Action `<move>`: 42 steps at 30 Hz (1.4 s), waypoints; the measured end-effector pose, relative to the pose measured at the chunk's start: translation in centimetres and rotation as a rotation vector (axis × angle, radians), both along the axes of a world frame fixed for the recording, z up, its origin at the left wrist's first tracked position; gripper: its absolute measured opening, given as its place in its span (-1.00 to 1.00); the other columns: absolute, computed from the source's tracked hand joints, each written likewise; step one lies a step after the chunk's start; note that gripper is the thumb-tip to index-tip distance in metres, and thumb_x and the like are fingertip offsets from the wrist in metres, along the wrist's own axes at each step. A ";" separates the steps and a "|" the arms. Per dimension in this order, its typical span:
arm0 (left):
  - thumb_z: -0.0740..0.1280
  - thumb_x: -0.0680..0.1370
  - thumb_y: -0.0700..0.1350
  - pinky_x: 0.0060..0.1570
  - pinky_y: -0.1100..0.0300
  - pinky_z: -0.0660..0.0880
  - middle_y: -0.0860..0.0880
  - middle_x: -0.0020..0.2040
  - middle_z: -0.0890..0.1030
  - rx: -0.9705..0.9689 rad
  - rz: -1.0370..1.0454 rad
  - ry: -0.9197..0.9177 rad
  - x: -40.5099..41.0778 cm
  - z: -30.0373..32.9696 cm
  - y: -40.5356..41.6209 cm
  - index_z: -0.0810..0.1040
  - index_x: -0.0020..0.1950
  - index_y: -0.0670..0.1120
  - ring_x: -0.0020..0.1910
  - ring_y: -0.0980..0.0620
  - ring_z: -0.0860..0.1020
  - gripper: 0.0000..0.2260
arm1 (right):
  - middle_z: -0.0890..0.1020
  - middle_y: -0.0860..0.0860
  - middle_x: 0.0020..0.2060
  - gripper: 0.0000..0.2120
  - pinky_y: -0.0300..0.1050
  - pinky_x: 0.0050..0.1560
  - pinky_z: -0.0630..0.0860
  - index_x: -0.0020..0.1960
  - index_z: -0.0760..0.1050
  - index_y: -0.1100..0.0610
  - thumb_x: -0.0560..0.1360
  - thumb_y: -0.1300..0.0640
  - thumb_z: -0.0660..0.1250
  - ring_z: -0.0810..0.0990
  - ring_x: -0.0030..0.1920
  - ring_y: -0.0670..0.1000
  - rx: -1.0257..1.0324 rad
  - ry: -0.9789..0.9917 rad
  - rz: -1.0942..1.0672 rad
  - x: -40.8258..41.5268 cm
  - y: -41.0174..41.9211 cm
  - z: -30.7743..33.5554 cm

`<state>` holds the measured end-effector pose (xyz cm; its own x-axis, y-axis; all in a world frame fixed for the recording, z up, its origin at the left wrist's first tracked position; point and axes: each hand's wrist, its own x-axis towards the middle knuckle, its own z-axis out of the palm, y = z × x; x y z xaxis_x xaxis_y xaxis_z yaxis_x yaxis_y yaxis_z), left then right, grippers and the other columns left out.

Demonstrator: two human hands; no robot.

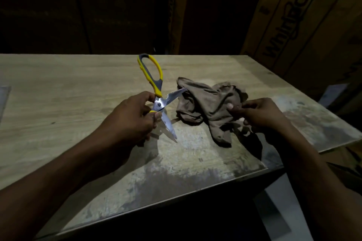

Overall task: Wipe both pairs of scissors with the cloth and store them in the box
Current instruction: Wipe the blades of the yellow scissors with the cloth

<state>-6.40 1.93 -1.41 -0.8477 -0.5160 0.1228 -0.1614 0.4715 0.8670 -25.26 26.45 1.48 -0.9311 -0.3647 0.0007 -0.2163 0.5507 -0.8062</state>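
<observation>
Scissors [156, 94] are being held splayed open in the left hand [135, 117], baring both blades; right hand [260, 113] is pinching the cloth [207, 103], readying a wipe.

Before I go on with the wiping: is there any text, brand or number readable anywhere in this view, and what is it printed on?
"Whirlpool": large dark lettering running up the side of the cardboard box behind the table's far right corner.
Small dark mark above that lettering on the same box: too blurred to read.
Scissors, cloth and table: no text visible.
</observation>
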 end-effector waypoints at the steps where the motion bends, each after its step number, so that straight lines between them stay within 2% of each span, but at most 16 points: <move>1: 0.39 0.65 -0.14 -0.48 0.04 0.56 -0.10 -0.29 0.68 -0.007 0.003 0.000 0.1 0.1 -0.1 0.56 0.03 0.18 -0.51 -0.05 0.59 -0.82 | 0.66 0.12 -0.46 -0.67 -0.24 -0.54 0.37 -0.23 0.72 0.22 0.44 -0.06 0.58 0.54 -0.44 0.00 -0.064 0.027 -0.001 0.2 -0.1 0.2; 3: 0.39 0.65 -0.12 -0.46 0.00 0.59 -0.13 -0.25 0.70 -0.017 0.017 0.001 0.3 0.3 -0.4 0.56 0.02 0.21 -0.46 -0.12 0.63 -0.81 | 0.68 0.10 -0.41 -0.68 -0.17 -0.44 0.49 -0.24 0.71 0.19 0.42 -0.07 0.61 0.61 -0.40 -0.04 -0.218 0.149 -0.017 0.0 0.1 0.3; 5: 0.39 0.65 -0.11 -0.46 -0.02 0.61 -0.13 -0.24 0.70 -0.008 0.026 0.002 0.4 0.5 -0.6 0.55 0.01 0.22 -0.43 -0.16 0.65 -0.81 | 0.71 0.16 -0.13 -0.65 0.07 -0.12 0.63 -0.27 0.65 0.09 0.40 -0.17 0.59 0.70 -0.08 0.08 -0.250 0.436 -0.099 -0.8 0.2 0.5; 7: 0.39 0.65 -0.11 -0.45 -0.03 0.62 -0.11 -0.25 0.70 -0.014 0.022 -0.010 0.4 0.6 -0.8 0.55 0.01 0.22 -0.45 -0.12 0.65 -0.81 | 0.59 0.15 0.20 -0.71 0.04 0.17 0.52 -0.26 0.53 0.03 0.41 -0.13 0.55 0.56 0.26 0.17 -0.155 0.770 -0.141 -1.4 0.1 1.4; 9: 0.38 0.65 -0.11 -0.43 -0.06 0.63 -0.09 -0.25 0.69 -0.022 0.024 -0.020 0.4 0.5 -0.9 0.55 0.03 0.21 -0.47 -0.07 0.65 -0.82 | 0.61 0.13 0.21 -0.78 -0.03 0.11 0.53 -0.19 0.50 0.06 0.45 0.04 0.53 0.59 0.21 0.15 -0.135 0.981 -0.001 -1.3 -0.6 2.6; 11: 0.38 0.65 -0.12 -0.43 -0.08 0.65 -0.06 -0.24 0.70 -0.033 0.030 -0.041 0.4 0.6 -0.9 0.55 0.07 0.21 -0.47 -0.04 0.65 -0.81 | 0.70 0.02 -0.05 -0.83 -0.12 -0.12 0.61 -0.14 0.58 0.11 0.49 0.08 0.53 0.67 -0.12 -0.03 -0.142 0.957 0.159 0.1 -2.4 2.9; 12: 0.38 0.64 -0.13 -0.44 -0.08 0.67 -0.04 -0.22 0.71 -0.045 0.032 -0.052 0.4 0.5 -1.0 0.55 0.08 0.21 -0.47 -0.04 0.65 -0.80 | 0.70 -0.06 -0.13 -0.84 -0.28 -0.19 0.59 -0.09 0.62 0.11 0.48 0.06 0.55 0.64 -0.23 -0.15 -0.126 0.919 0.221 0.9 -3.4 2.6; 13: 0.37 0.64 -0.13 -0.43 -0.10 0.68 -0.02 -0.21 0.71 -0.065 0.036 -0.059 0.4 0.5 -1.1 0.55 0.10 0.21 -0.46 -0.04 0.65 -0.80 | 0.68 -0.12 -0.16 -0.83 -0.47 -0.21 0.51 -0.05 0.65 0.11 0.47 0.05 0.57 0.61 -0.27 -0.26 -0.111 0.898 0.266 1.8 -4.4 2.1; 15: 0.37 0.62 -0.11 -0.37 -0.14 0.68 0.00 -0.18 0.69 -0.139 0.037 -0.073 0.3 0.3 -1.4 0.53 0.14 0.23 -0.39 -0.07 0.66 -0.78 | 0.65 -0.16 -0.18 -0.79 -0.60 -0.21 0.44 -0.02 0.68 0.14 0.45 0.05 0.59 0.58 -0.29 -0.32 -0.140 0.882 0.321 3.4 -6.3 0.4; 19: 0.38 0.59 -0.05 -0.23 -0.02 0.56 0.07 -0.19 0.63 -0.312 0.033 -0.135 0.0 -0.2 -2.2 0.48 0.20 0.22 -0.22 -0.06 0.60 -0.75 | 0.76 -0.06 -0.14 -0.83 -0.27 -0.12 0.63 0.02 0.72 0.12 0.50 0.05 0.56 0.69 -0.19 -0.18 -0.306 0.812 0.396 5.6 -9.3 -2.3; 22: 0.37 0.59 -0.03 -0.26 0.05 0.42 0.07 -0.22 0.61 -0.363 0.037 -0.142 -0.1 -0.2 -2.0 0.47 0.21 0.20 -0.21 -0.07 0.55 -0.76 | 0.73 0.03 0.03 -0.78 -0.22 -0.01 0.57 0.17 0.72 0.12 0.55 0.11 0.49 0.68 -0.04 -0.06 -0.242 0.847 0.479 6.0 -10.8 -4.0; 24: 0.37 0.59 -0.01 -0.24 0.03 0.50 0.06 -0.19 0.65 -0.371 0.016 -0.141 -0.1 -0.1 -2.0 0.47 0.24 0.18 -0.20 -0.06 0.58 -0.76 | 0.63 0.08 0.21 -0.68 0.01 0.06 0.61 0.29 0.66 0.09 0.54 0.14 0.46 0.64 0.12 0.10 -0.150 0.827 0.552 6.4 -11.5 -5.0; 27: 0.37 0.60 0.00 -0.17 -0.12 0.63 0.03 -0.08 0.70 -0.339 -0.027 -0.141 0.1 -0.3 -2.2 0.47 0.27 0.16 -0.15 -0.10 0.64 -0.74 | 0.50 0.18 0.26 -0.54 0.19 0.12 0.57 0.38 0.42 -0.11 0.53 0.10 0.42 0.55 0.16 0.29 0.000 0.818 0.513 7.6 -11.7 -6.1; 31: 0.36 0.60 0.00 -0.19 -0.11 0.63 0.05 -0.12 0.69 -0.349 0.011 -0.132 0.1 -0.8 -2.5 0.51 0.21 0.14 -0.24 -0.06 0.62 -0.80 | 0.36 0.21 0.32 -0.28 0.16 0.11 0.45 0.60 0.24 -0.02 0.43 -0.09 0.13 0.38 0.18 0.28 0.430 0.943 0.459 8.3 -11.2 -6.5; 37: 0.33 0.58 0.04 -0.22 0.03 0.52 0.04 -0.10 0.68 -0.473 0.036 -0.165 0.3 -0.9 -2.7 0.54 0.23 0.11 -0.30 0.00 0.54 -0.77 | 0.39 0.17 0.24 -0.17 0.13 0.06 0.40 0.60 0.24 -0.02 0.33 0.00 0.27 0.36 0.11 0.24 0.628 0.929 0.428 6.4 -10.8 -5.9; 42: 0.37 0.58 0.01 -0.11 0.00 0.57 0.06 0.00 0.70 -0.489 0.054 -0.197 0.3 -0.7 -2.7 0.54 0.28 0.19 -0.07 -0.11 0.64 -0.72 | 0.31 0.11 0.24 -0.15 0.12 0.08 0.37 0.65 0.09 -0.05 0.43 -0.04 0.34 0.31 0.16 0.19 0.750 0.917 0.428 3.1 -10.5 -5.0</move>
